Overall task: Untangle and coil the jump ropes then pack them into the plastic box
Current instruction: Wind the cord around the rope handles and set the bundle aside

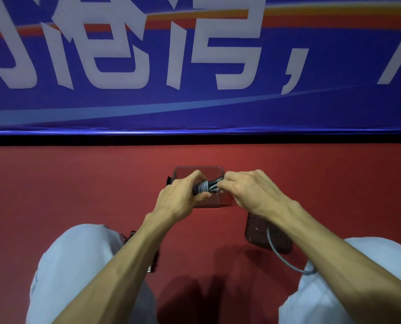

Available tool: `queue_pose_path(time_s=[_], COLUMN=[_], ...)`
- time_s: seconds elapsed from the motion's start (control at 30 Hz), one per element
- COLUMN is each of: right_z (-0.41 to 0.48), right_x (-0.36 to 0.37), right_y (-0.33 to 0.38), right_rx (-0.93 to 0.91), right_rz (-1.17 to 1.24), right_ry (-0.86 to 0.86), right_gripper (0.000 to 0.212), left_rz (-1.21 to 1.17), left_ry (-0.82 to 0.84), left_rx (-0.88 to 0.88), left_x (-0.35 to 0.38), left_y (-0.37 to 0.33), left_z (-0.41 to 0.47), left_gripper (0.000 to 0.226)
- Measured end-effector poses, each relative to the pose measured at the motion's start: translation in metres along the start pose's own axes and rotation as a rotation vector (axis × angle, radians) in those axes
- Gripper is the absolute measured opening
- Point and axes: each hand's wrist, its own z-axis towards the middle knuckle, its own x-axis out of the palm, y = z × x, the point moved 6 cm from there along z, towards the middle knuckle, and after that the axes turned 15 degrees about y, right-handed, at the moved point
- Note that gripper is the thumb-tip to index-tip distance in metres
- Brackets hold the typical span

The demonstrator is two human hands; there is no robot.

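Observation:
A grey jump rope is wound in tight turns around its dark handles, held just above the clear plastic box on the red floor. My left hand grips the wound bundle from the left. My right hand pinches the rope strands at the bundle's right end. A loose length of the same grey rope trails from under my right forearm down to my right knee. The box's inside is mostly hidden by my hands.
The box's clear lid lies on the floor at the right, under my right forearm. A dark object peeks out beside my left knee. My knees in light trousers flank the bottom. A blue banner wall stands behind the box.

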Motion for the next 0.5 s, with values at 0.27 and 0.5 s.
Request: queue_pose_path(time_s=[0.27, 0.5], right_z=[-0.004, -0.008], right_x=[-0.004, 0.006], right_y=[-0.015, -0.045], right_rx=[0.112, 0.414], right_rz=[0.201, 0.731], right_ry=[-0.063, -0.048], right_gripper=[0.044, 0.036], left_rz=[0.116, 0.108], left_ry=[0.25, 0.201], left_rx=[0.152, 0.161], left_x=[0.024, 0.016], left_y=[-0.007, -0.019], left_z=[0.0, -0.005], left_gripper=[0.046, 0.063])
